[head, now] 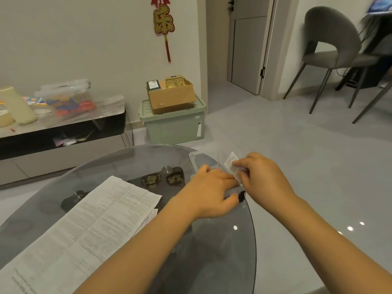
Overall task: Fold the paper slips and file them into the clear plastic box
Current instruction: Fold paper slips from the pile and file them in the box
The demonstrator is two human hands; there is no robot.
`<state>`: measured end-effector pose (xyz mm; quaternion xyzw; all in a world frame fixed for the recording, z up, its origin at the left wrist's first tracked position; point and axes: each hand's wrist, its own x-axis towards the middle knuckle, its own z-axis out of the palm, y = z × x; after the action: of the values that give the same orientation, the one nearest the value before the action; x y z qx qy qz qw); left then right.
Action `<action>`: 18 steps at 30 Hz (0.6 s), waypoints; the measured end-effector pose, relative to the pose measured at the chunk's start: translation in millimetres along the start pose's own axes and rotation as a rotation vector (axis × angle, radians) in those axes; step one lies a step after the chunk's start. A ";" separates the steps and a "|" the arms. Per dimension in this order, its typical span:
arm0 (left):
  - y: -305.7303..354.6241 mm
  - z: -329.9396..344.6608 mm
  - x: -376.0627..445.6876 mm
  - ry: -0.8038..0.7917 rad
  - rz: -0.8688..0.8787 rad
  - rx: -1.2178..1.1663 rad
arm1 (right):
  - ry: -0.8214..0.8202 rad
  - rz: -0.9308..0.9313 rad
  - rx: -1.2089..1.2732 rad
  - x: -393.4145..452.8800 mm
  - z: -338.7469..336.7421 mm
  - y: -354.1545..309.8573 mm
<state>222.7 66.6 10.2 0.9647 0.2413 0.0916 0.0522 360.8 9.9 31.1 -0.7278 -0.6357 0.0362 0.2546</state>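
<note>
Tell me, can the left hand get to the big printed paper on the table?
Probably yes. The big printed paper lies flat on the glass table, beside the left forearm, with nothing on top. But the left hand is busy at the clear plastic box.

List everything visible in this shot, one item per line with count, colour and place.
glass table: 1, smoky grey, foreground
large printed sheet: 1, white, table's left
clear plastic box: 1, transparent, table's far edge
paper slip: 1, white, over the box
green bin: 1, pale green, by the wall
cardboard box: 1, brown, on the bin
chair: 1, grey, right
wall ornament: 1, red and gold, wall
low cabinet: 1, left
left hand: on the box
right hand: fingers pinch the slip
</note>
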 end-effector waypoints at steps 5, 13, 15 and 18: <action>1.4 2.7 -1.6 0.045 -0.011 -0.002 | 0.006 0.033 -0.025 1.1 0.5 1.0; -2.0 8.3 -14.0 0.120 -0.051 -0.021 | 0.040 -0.064 -0.287 3.2 16.8 -1.2; -2.3 8.9 -14.4 0.117 -0.051 -0.028 | -0.034 -0.135 -0.382 4.6 16.2 -6.7; -2.1 9.3 -13.2 0.119 -0.052 -0.050 | -0.165 -0.203 -0.520 8.6 7.3 -13.3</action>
<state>212.3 61.6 -1.2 0.9494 0.2665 0.1532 0.0644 347.6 21.2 32.6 -0.6960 -0.7117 -0.0943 0.0091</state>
